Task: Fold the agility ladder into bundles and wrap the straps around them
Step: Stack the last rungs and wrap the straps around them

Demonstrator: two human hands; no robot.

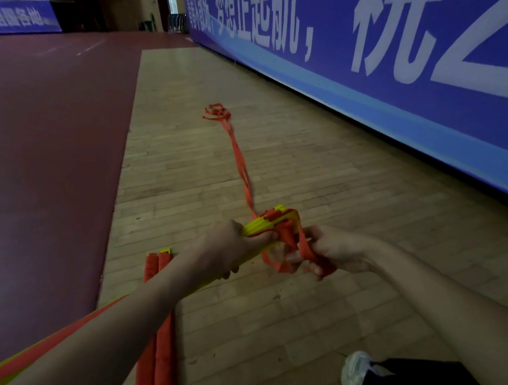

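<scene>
Two bundles are in play. Nearest, a finished bundle (154,334) lies flat on the wood floor (292,329) by the edge of the red mat (41,183), wrapped and parked out of the way, prob. done. A white shoe (356,373) sits at the bottom edge of view. Above that, left hand (221,252) is clenched round the yellow rungs (262,222), keeping the stack squared w/ thumb pinning the strap. Right hand (331,253) grips a loop of orange strap (299,250), pulled taut to cinch the wrap. Further out, the strap's loose tail (240,162) trails along the floor toward the blue banner (390,68), ending in a tangle (217,113), so more slack remains to wind.
</scene>
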